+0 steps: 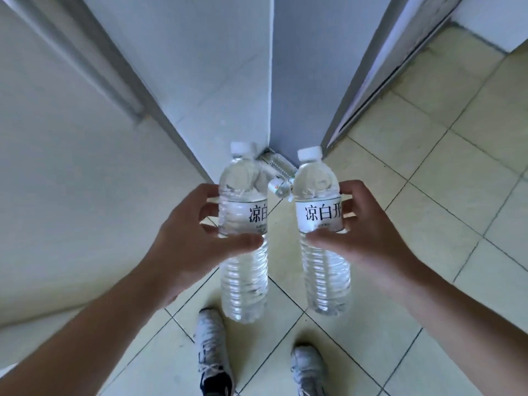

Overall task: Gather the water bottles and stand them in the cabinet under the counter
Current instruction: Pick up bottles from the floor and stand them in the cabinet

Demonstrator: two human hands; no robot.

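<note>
Two bottles are up off the floor, one in each fist, both upright at the centre of the frame. The left hand (183, 238) wraps the left bottle (244, 238) around its paper label, thumb across the front just under the print, fingers curled round the far side. The right hand (368, 238) has the right bottle (323, 232) the same way, thumb pinching in at the label's lower edge. Both look full to the shoulder, so I'd judge them fairly heavy for their size, and the thin ribbed plastic below the labels will likely give under a hard squeeze; the label band seems the firmest, least slippery place to hold, and that is where both grips sit. The caps are on, so spilling looks unlikely. Just above centre, between the two necks, more bottles (278, 172) lie on their sides on the tiled floor (428, 195) against the foot of the grey corner panel (297, 81); how many, I cannot tell. Those will probably roll if nudged, so take them round the middle. The under-counter cabinet itself I cannot make out here. White sneakers (213, 352) show at bottom centre.
</note>
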